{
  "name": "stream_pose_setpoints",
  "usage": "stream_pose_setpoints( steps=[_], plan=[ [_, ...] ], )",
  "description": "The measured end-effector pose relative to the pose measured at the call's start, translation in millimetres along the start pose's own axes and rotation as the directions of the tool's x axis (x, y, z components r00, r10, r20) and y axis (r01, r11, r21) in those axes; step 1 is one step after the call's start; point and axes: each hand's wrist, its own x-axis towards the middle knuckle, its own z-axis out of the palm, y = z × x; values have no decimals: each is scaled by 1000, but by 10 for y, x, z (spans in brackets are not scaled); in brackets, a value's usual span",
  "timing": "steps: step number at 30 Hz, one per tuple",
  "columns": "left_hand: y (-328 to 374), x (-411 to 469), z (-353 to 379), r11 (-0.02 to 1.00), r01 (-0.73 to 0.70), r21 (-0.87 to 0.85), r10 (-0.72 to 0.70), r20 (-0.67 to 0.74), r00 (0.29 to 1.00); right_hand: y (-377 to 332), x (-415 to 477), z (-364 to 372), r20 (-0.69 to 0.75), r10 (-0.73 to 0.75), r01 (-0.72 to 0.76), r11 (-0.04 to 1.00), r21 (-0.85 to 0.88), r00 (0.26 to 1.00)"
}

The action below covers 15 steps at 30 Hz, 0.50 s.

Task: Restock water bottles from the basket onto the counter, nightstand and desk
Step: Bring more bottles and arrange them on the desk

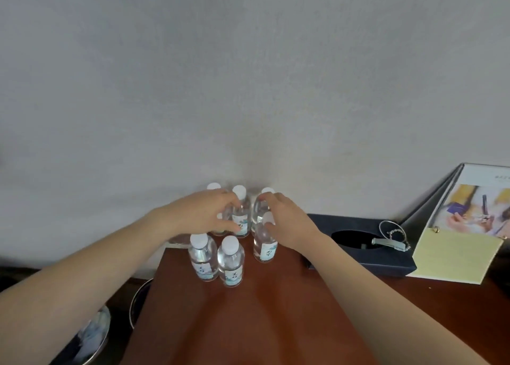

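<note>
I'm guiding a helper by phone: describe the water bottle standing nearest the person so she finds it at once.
Look at the red-brown wooden top against the grey wall, left of the dark tissue box. White-capped water bottles cluster at its far end. Yours is the front bottle, right of the untouched pair, nearest the person.

We note bare worktop point(276, 323) before bottle cluster point(230, 262): open approach. Wall point(248, 116) just behind cluster blocks rear. Tissue box point(367, 258) hems right. Worktop edge falls away just left of cluster. Our left hand point(204, 215), right hand point(287, 226) crowd back rows.
</note>
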Motion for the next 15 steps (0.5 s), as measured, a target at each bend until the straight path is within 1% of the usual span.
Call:
stream_pose_setpoints(
  steps=[2, 3, 4, 6, 8, 10, 13, 15],
  plan=[
    [-135, -237, -76, 999, 27, 24, -29, 82, 996, -140, -35, -1, -66, -58, 58, 998, -10, 996],
    [-186, -328, -82, 998, 45, 49, -51, 124, 991, -217, -57, 9, -73, -94, 93, 995, -19, 993],
    [-214, -421, -70, 995, 64, 75, -75, 152, 985, -303, -91, 26, -60, -132, 130, 991, -42, 989],
    [-230, -549, -8, 991, 85, 104, -101, 166, 981, -471, -167, 82, 10, -178, 178, 981, -77, 984],
    [-211, -592, 75, 989, 81, 123, -96, 121, 988, -613, -234, 152, 104, -180, 190, 977, -94, 978],
    [-188, -601, 158, 983, 100, 152, -108, 43, 993, -732, -277, 224, 173, -160, 188, 969, -159, 972],
    [-160, -589, 299, 977, 142, 161, -138, -36, 990, -828, -277, 294, 178, -118, 164, 949, -270, 977],
    [-143, -592, 409, 972, 160, 171, -144, -107, 984, -852, -288, 339, 161, -94, 141, 940, -311, 983]
  ],
)
